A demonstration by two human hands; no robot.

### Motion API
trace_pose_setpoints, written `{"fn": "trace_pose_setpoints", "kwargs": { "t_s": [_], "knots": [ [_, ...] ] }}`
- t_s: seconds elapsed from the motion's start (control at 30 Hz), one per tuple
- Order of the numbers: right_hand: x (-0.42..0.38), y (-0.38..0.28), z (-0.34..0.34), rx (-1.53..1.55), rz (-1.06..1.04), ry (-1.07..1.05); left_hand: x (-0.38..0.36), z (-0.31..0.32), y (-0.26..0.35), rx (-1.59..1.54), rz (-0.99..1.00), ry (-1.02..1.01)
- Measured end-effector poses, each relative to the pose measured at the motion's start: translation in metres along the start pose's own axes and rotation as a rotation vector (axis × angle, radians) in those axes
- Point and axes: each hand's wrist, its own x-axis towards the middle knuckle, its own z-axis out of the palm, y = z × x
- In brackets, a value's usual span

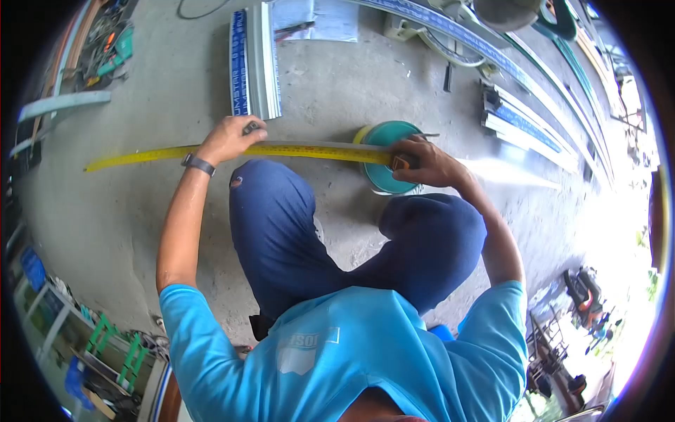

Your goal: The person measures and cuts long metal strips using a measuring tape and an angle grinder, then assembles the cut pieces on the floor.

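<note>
Now, from the head camera, we crouch on the concrete floor [337,91] and stretch a yellow measuring tape [176,152] along a metal strip [316,145]. Our left hand [228,139] presses the tape down, fingers curled on it; our right hand [429,162] grips the tape too, over a teal disc [387,133]. We judge measuring is in hand; marking needs a steady tape. Profiles [254,63] lie ahead, with open floor to the left.

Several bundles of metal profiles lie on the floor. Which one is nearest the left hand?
The short bundle with blue lettering, lying just beyond the left hand; the other bundles lie off past the right hand.
</note>
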Motion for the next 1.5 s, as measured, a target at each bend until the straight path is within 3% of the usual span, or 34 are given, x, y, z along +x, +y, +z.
{"fn": "trace_pose_setpoints", "kwargs": {
  "t_s": [0.13, 0.37, 0.53, 0.77, 0.97, 1.07, 1.17, 1.23, 1.3, 1.37, 1.43, 1.5],
  "knots": [
    [-0.002, 0.001, 0.006, -0.091, 0.032, -0.030, 0.017, 0.010, 0.017, 0.145, 0.032, -0.251],
    [-0.028, -0.012, 0.003, -0.123, 0.152, -0.014, 0.000, 0.005, 0.000, 0.151, -0.009, -0.178],
    [-0.073, 0.039, 0.002, -0.235, 0.102, 0.176, -0.015, -0.032, -0.053, 0.165, -0.114, -0.153],
    [-0.091, 0.053, -0.014, -0.394, 0.122, 0.262, -0.025, -0.074, -0.091, 0.250, -0.431, -0.194],
    [-0.087, 0.063, -0.019, -0.363, 0.099, 0.233, -0.022, -0.067, -0.105, 0.282, -0.364, -0.195],
    [-0.082, 0.061, -0.023, -0.246, 0.125, 0.193, -0.014, -0.064, -0.076, 0.432, -0.230, 0.071],
    [-0.079, 0.059, -0.026, -0.219, 0.130, 0.189, 0.002, -0.062, 0.000, 0.235, -0.159, 0.192],
    [-0.078, 0.062, -0.027, -0.201, 0.124, 0.183, 0.015, -0.057, 0.054, 0.024, -0.294, 0.130],
    [-0.077, 0.064, -0.028, -0.183, 0.119, 0.173, 0.031, -0.033, 0.069, -0.009, 0.156, 0.301],
    [-0.077, 0.064, -0.030, -0.164, 0.117, 0.155, 0.042, -0.013, 0.097, -0.041, 0.195, 0.259],
    [-0.077, 0.064, -0.031, -0.164, 0.108, 0.155, 0.044, -0.001, 0.145, -0.273, -0.121, -0.006],
    [-0.078, 0.064, -0.032, -0.164, 0.096, 0.162, 0.059, 0.040, 0.138, -0.696, 0.010, -0.097]
  ]
}}
